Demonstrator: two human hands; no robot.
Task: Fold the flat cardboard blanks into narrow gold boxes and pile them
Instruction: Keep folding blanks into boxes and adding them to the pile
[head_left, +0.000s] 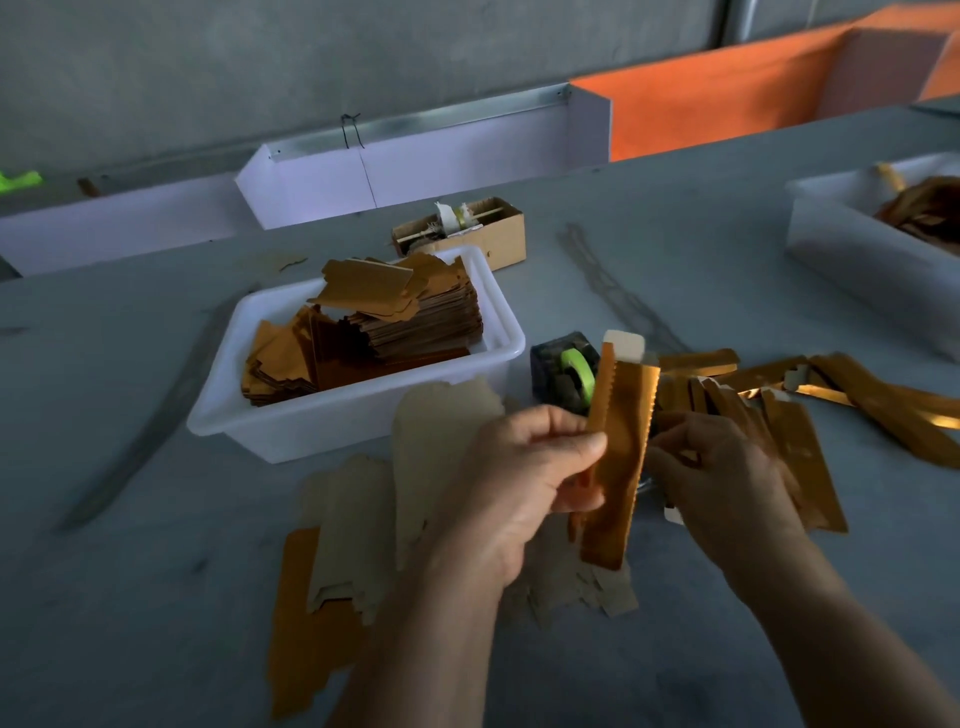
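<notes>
A narrow gold box (618, 457), partly folded, stands nearly upright between my hands, its white end flap on top and its long edges toothed. My left hand (524, 483) grips its left side near the middle, thumb on the front. My right hand (722, 478) holds its right edge with curled fingers. Flat blanks (363, 540), plain side up, lie spread on the table under my left arm. Folded gold boxes (810, 395) lie in a loose pile to the right. A white tub (358, 415) holds more stacked gold blanks (415, 317).
A dark tape dispenser with a green roll (566, 374) sits just behind the held box. A small cardboard box (467, 228) lies beyond the tub. Another white tub (852, 249) stands at the far right. White and orange partitions (467, 156) line the back edge.
</notes>
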